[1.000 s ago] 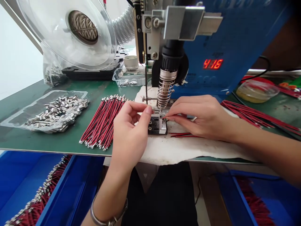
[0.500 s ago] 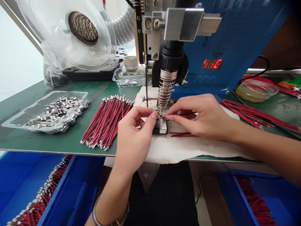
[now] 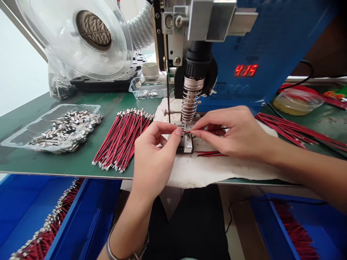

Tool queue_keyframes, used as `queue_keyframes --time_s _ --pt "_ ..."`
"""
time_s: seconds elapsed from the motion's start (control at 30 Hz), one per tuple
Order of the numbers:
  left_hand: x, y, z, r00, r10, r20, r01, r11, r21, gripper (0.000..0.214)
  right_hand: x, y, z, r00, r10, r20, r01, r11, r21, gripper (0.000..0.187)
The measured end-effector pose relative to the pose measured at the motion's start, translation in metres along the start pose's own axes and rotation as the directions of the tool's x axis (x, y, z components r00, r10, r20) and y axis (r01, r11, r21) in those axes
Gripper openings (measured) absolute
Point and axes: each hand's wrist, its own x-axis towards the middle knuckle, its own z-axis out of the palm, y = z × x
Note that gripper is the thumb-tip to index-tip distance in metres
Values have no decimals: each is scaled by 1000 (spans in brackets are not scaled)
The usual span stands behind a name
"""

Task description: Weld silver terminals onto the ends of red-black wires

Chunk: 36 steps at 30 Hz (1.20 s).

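Note:
My left hand (image 3: 154, 155) is curled, its thumb and forefinger pinched on something small at the metal fixture (image 3: 187, 144), right under the coil-wrapped iron tip (image 3: 191, 104). Opposite it, my right hand (image 3: 230, 131) pinches a thin red-and-black wire (image 3: 214, 129) and holds its end at the same spot on the fixture. A bundle of red-and-black wires with metal ends (image 3: 121, 139) lies just left of my left hand. Two more such wires (image 3: 210, 154) lie on the white cloth (image 3: 206, 169) below my right hand.
A clear bag of small metal sleeves (image 3: 62, 126) lies at the left of the green bench (image 3: 81, 162). Behind stand a clear spool (image 3: 78, 36) and a blue machine with a red display (image 3: 246, 70). Long red wires (image 3: 298, 131) lie right. Blue bins (image 3: 54, 216) sit below.
Both hands have stayed at the fixture, shifting only slightly. The red display changed from 416 to 415, with a different reading between.

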Motion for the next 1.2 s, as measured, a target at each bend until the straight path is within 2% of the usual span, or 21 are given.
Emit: queue_keyframes --time_s 0.33,0.5,1.2 --pt "0 -2 0 1000 -7 2 7 1000 -12 13 2 -6 -1 998 28 -59 -28 1000 -11 10" --pt "0 -1 1 1000 -1 2 1 1000 0 13 1 -6 -2 1000 -5 -24 5 1000 -7 11" --pt "-1 -1 1 1000 -5 -5 5 1000 -12 14 0 -7 1 997 71 -20 -72 997 -18 9"
